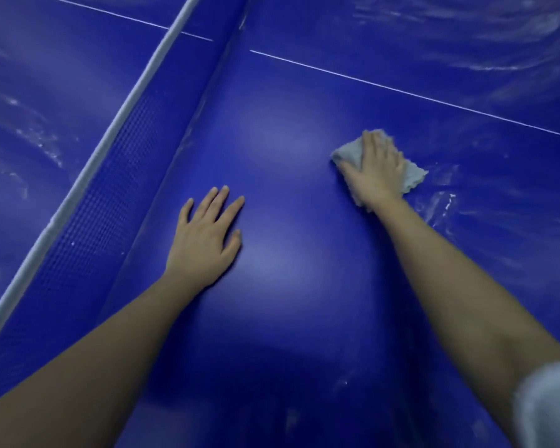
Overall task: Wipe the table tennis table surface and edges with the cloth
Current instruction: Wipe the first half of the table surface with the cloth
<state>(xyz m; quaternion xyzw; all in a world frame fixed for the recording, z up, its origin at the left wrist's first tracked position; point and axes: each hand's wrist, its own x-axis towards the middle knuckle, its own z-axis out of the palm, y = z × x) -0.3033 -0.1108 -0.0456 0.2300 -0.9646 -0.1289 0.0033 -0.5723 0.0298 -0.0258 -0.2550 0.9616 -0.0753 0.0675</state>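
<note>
The blue table tennis table (298, 253) fills the view. My right hand (374, 168) presses flat on a crumpled pale grey cloth (348, 155) on the surface, right of centre. The cloth sticks out on both sides of the hand, and its middle is hidden under my palm. My left hand (207, 239) lies flat on the bare surface, fingers spread, holding nothing, a little left of and nearer than the cloth.
The net (88, 202) with its white top band (117, 124) runs diagonally on the left. A thin white centre line (401, 90) crosses the far surface. White smears and streaks (440, 202) show on the right, top right and beyond the net.
</note>
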